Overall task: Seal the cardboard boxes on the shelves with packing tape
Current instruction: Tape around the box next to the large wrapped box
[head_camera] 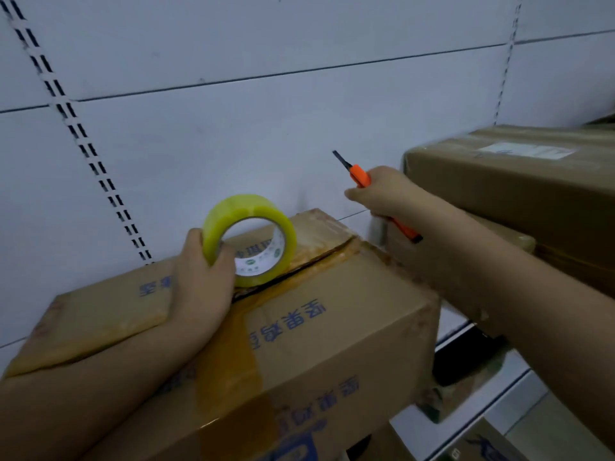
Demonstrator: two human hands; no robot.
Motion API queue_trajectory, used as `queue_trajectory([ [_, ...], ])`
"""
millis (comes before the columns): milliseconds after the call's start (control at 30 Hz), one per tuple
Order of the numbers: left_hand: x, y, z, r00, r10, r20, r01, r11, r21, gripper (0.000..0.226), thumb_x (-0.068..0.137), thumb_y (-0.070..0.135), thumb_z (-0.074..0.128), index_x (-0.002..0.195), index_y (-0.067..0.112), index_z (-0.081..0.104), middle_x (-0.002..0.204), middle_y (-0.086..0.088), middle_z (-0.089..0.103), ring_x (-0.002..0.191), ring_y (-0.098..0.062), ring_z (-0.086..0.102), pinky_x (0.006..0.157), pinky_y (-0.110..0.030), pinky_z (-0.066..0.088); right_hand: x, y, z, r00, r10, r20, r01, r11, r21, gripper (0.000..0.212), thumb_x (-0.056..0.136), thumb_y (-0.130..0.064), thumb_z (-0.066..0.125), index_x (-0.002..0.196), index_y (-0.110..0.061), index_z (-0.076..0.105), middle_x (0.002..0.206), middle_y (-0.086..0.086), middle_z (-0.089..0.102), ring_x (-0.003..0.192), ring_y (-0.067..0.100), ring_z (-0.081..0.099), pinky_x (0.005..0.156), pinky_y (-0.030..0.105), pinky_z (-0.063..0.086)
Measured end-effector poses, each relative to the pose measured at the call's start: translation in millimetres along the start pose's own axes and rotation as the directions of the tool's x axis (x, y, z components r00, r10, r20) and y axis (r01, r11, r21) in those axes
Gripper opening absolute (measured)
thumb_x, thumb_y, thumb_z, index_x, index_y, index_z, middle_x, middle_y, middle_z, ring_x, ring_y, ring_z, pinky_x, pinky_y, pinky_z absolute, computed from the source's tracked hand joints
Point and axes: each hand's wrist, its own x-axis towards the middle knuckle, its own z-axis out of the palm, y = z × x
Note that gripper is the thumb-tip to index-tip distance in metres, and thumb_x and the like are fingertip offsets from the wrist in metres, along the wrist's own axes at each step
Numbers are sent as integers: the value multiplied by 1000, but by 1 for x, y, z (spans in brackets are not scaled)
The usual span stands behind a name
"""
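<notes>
Taping a box on the shelf

The left hand (199, 277) curls its fingers around the yellow tape roll (251, 239), which stands on top of the box (316, 327) at its middle seam. The right hand (382, 194) grips an orange knife (362, 178) above the box, blade up.

You have two hands in view: your left hand (199, 281) and your right hand (382, 194). You have one roll of packing tape (249, 241) and one orange utility knife (362, 179). You can count three cardboard boxes plainly: the printed box (316, 331) in front, the labelled box (519, 181) at right, and a low box (489, 440) at the bottom corner.
</notes>
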Motion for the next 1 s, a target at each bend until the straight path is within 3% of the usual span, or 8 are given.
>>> queue_trajectory([
  [167, 6, 21, 36, 999, 14, 28, -14, 1000, -15, 12, 98, 28, 49, 93, 18, 46, 71, -1, 47, 61, -22, 46, 55, -35, 37, 27, -27, 8, 991, -20, 132, 68, 926, -372, 21, 96, -23, 57, 87, -4, 52, 69, 9, 53, 54, 21, 50, 49, 28, 40],
  [267, 10, 22, 36, 999, -30, 32, 32, 997, -74, 9, 97, 24, 50, 93, 15, 48, 74, 0, 48, 64, -19, 46, 57, -34, 36, 32, -17, 19, 990, 46, 130, 34, 832, -554, 22, 95, -25, 57, 83, -7, 54, 72, 6, 52, 66, 22, 53, 63, 31, 44],
  [333, 11, 24, 33, 998, -42, 45, 47, 993, -112, 7, 96, 21, 51, 99, 14, 51, 79, 1, 51, 67, -16, 49, 57, -33, 36, 36, -6, 24, 994, 67, 92, -3, 819, -574, 22, 93, -28, 59, 85, -9, 53, 76, 5, 49, 79, 25, 53, 72, 33, 44],
  [467, 11, 28, 28, 998, -20, 61, 30, 986, -161, 16, 95, 16, 54, 110, 14, 48, 86, -1, 57, 74, -14, 55, 59, -34, 43, 34, 0, 27, 997, 51, -64, -76, 861, -503, 19, 96, -30, 55, 100, -12, 52, 89, 3, 52, 79, 22, 52, 67, 32, 39],
  [567, 12, 27, 23, 996, 21, 90, -4, 984, -177, 22, 93, 12, 57, 110, 17, 46, 87, 0, 57, 80, -17, 58, 61, -35, 45, 22, 5, 38, 985, 11, -173, -110, 814, -570, 24, 96, -30, 55, 110, -11, 55, 105, 7, 57, 95, 26, 60, 72, 32, 39],
  [767, 22, 32, -34, 855, 335, 395, -402, 911, 98, 47, 89, 6, 55, 123, 27, 30, 63, -6, 50, 55, -22, 52, 50, -33, 37, 16, 9, 64, 969, -117, -216, -65, 725, -686, 15, 99, -12, 46, 112, -8, 52, 110, 10, 66, 100, 30, 64, 71, 32, 36],
  [900, 45, 11, -119, 709, 342, 616, -602, 749, 276, 56, 88, 15, 51, 132, 49, 44, 101, 0, 58, 92, -17, 57, 80, -39, 44, 17, 7, 66, 963, -140, -230, -68, 701, -710, 16, 98, -12, 47, 112, -7, 53, 110, 12, 67, 100, 31, 65, 73, 33, 39],
  [1000, 44, -20, -185, 812, 290, 507, -492, 807, 326, 80, 82, -14, 52, 124, 54, 56, 101, 9, 58, 96, -14, 56, 80, -33, 41, 18, 7, 67, 966, -118, -231, -85, 696, -713, 17, 99, -14, 48, 113, -7, 54, 111, 12, 66, 102, 32, 65, 74, 33, 41],
])
